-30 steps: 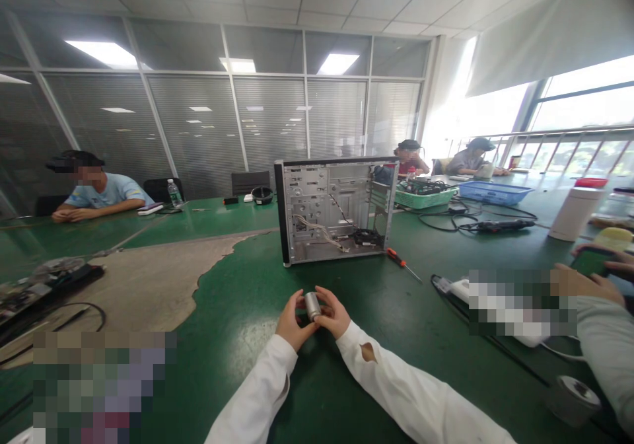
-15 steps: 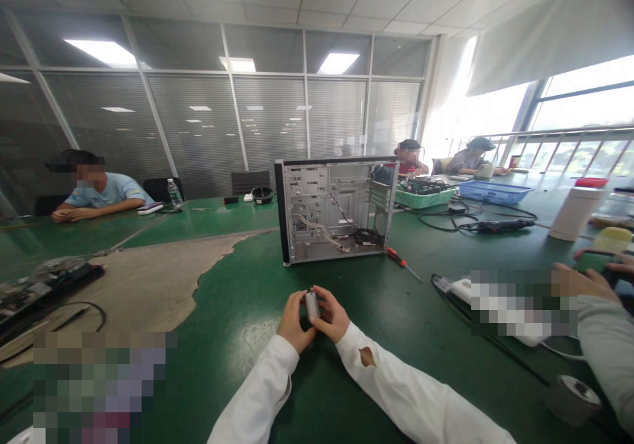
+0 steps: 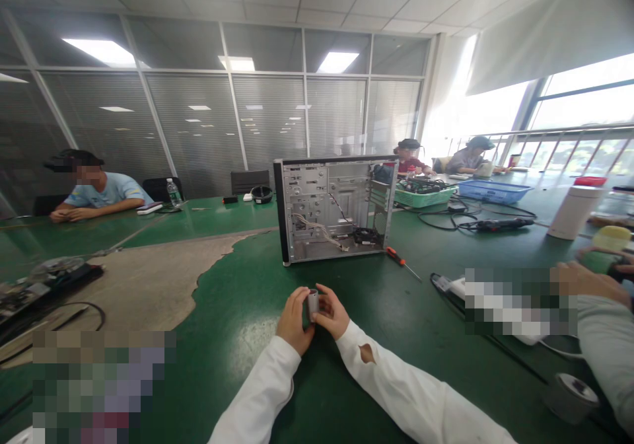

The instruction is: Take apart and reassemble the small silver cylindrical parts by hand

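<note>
You sit facing an open computer case [image 3: 341,196] standing upright on a green table [image 3: 238,351]; every place here is told from that case, as you see it. Directly in front of it, on your side, your left hand [image 3: 293,324] and right hand [image 3: 333,315] are together, both clasping one small grey cylinder [image 3: 314,305] between them. The cylinder stands nearly upright in your fingers, your right thumb across its lower front; whether its base touches the tabletop cannot be told. Your white sleeves reach toward the case from below.

Inside the case, pale cables [image 3: 317,227] hang at the left and a black fan [image 3: 365,236] lies at the lower right. A screwdriver [image 3: 396,256] with an orange-and-black handle lies just beside the case's lower right corner, its shaft pointing away from the case and toward you. Behind the case to its right are a green basket [image 3: 423,199] and, farther right, a blue basket [image 3: 495,195]. Well to the right stands a white bottle [image 3: 572,213] with a red lid; nearer you on that side is a co-worker's hand [image 3: 592,282]. Well left of the case, a person in light blue [image 3: 119,189] leans on the table.
</note>
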Motion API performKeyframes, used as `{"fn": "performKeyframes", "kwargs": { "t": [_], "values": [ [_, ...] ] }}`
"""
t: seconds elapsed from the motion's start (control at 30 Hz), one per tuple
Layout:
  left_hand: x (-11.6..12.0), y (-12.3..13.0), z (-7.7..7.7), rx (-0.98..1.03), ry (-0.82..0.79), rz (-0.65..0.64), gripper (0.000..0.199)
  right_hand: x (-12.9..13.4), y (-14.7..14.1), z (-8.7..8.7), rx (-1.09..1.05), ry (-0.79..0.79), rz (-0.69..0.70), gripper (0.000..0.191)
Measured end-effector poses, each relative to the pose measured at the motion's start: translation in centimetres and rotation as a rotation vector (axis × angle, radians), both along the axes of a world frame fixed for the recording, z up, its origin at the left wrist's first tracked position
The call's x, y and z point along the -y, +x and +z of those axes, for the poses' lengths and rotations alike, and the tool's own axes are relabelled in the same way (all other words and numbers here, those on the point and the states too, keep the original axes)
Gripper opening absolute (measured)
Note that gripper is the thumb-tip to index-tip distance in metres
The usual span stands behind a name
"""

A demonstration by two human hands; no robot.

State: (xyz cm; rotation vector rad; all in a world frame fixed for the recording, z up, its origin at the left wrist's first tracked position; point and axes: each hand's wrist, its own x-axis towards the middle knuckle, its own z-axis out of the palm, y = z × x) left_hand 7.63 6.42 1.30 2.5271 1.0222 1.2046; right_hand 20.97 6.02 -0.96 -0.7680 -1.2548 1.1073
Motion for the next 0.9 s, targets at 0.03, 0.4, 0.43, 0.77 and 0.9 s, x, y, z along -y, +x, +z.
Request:
{"fn": "performKeyframes", "kwargs": {
  "t": [0.03,0.4,0.43,0.77,0.9],
  "values": [
    [0.02,0.01,0.05,0.001,0.018,-0.003,0.06,0.01,0.04,0.01,0.015,0.006,-0.003,0.065],
    [0.09,0.09,0.12,-0.022,0.072,-0.002,0.056,0.12,0.14,0.14,0.097,0.047,-0.044,0.063],
    [0.09,0.11,0.09,-0.013,0.06,0.006,0.057,0.11,0.14,0.14,0.097,0.041,-0.046,0.063],
    [0.16,0.09,-0.11,0.103,-0.116,0.018,0.064,-0.05,0.07,-0.22,0.083,-0.002,-0.012,0.068],
    [0.08,0.13,0.07,0.194,-0.182,-0.001,0.061,0.3,0.11,0.1,0.144,-0.009,-0.008,0.068]
  ]
}}
